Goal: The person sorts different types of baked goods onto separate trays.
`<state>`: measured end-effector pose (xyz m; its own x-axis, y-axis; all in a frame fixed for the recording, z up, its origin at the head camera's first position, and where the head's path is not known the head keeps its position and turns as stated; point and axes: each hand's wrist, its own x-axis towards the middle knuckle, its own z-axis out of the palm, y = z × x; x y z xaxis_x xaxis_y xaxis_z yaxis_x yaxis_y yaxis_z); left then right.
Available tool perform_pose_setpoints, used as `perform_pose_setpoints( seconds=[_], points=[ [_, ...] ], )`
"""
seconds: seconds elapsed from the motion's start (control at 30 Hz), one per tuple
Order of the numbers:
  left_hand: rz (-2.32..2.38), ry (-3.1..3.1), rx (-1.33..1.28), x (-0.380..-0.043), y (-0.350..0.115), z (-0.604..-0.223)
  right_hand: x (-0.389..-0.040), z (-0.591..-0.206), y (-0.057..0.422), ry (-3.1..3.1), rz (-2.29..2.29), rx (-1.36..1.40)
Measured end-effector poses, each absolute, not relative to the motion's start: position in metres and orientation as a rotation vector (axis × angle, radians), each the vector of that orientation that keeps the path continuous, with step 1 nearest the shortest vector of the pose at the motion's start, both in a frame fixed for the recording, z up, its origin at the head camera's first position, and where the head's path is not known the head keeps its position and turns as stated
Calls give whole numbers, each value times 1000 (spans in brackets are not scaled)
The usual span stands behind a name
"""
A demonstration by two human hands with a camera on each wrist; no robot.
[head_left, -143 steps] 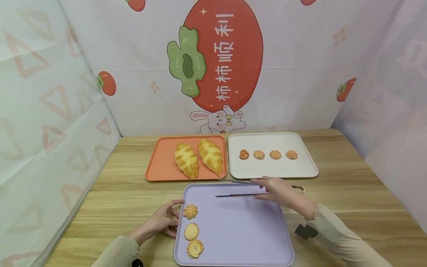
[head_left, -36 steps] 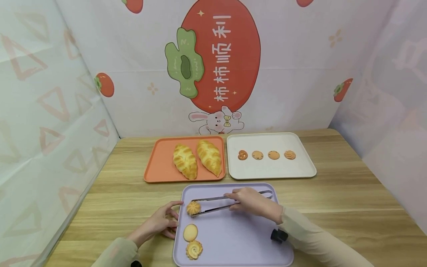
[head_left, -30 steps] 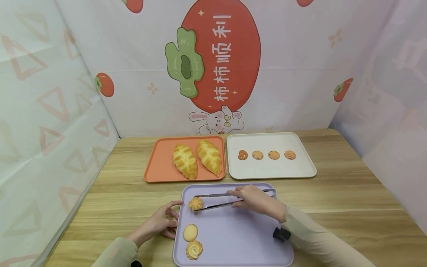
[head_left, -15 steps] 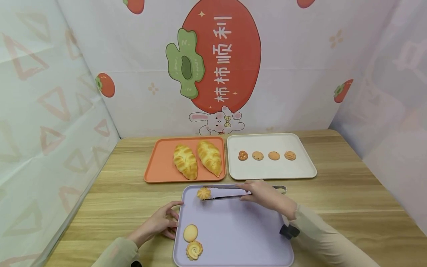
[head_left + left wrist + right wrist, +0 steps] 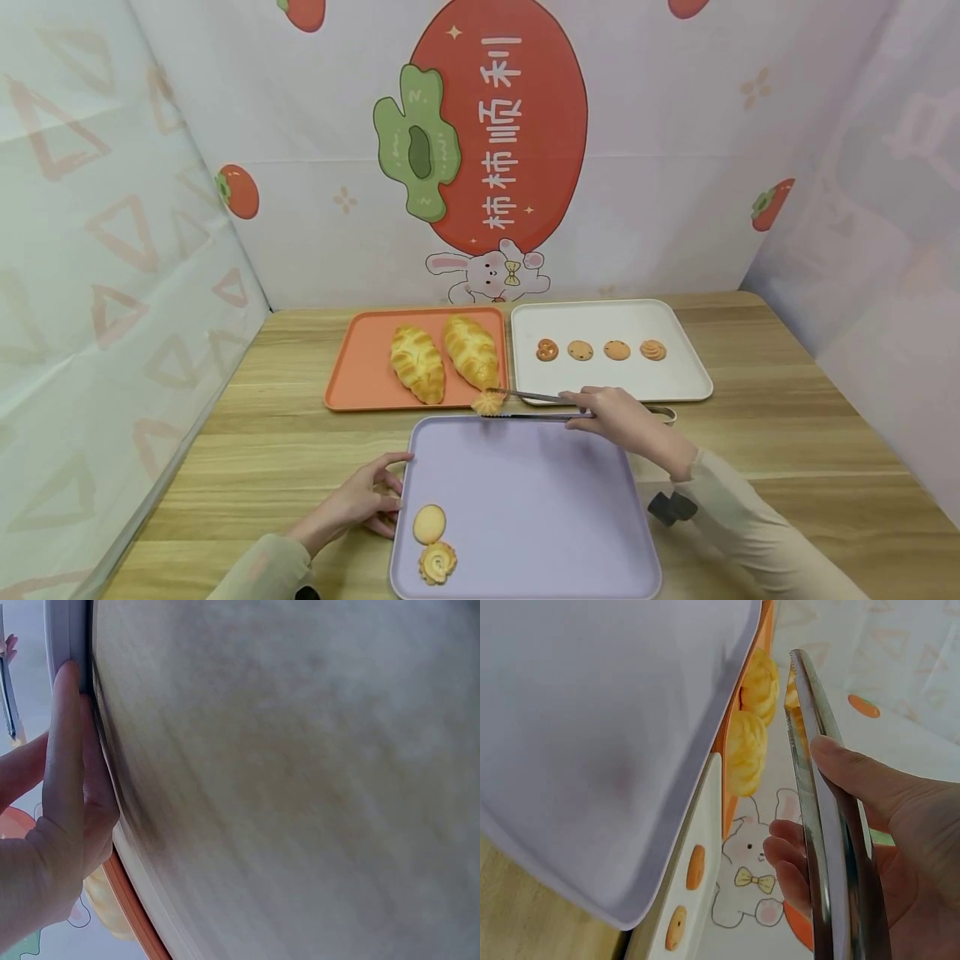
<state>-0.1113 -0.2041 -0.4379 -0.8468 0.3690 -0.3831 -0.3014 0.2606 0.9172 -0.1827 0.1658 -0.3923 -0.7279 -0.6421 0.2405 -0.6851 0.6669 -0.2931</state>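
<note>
My right hand grips metal tongs, whose tips pinch a flower-shaped cookie. That cookie is between the far edge of the lilac tray and the orange tray, overlapping the near tip of a bread. In the right wrist view the thumb lies along the tongs. My left hand touches the lilac tray's left rim; in the left wrist view one finger lies straight against that rim. A plain round cookie and a swirl cookie lie at the tray's left side.
Two braided breads, a left one and a right one, lie on the orange tray. Beside it, a white tray bears a row of small cookies, among them a pretzel. A printed cloth backdrop stands behind the wooden table.
The tongs have taken hold of the flower-shaped cookie, lifted it from the lilac tray's left side and carried it right and away, past the far rim. My left hand has stayed put.
</note>
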Motion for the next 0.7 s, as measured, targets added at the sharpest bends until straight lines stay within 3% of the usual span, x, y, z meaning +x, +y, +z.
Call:
perform_pose_setpoints(
  seconds=[0.7],
  points=[
    [1637,2013,79,-110,-204,-438,-193,-392,206,-2818,569,885]
  ],
)
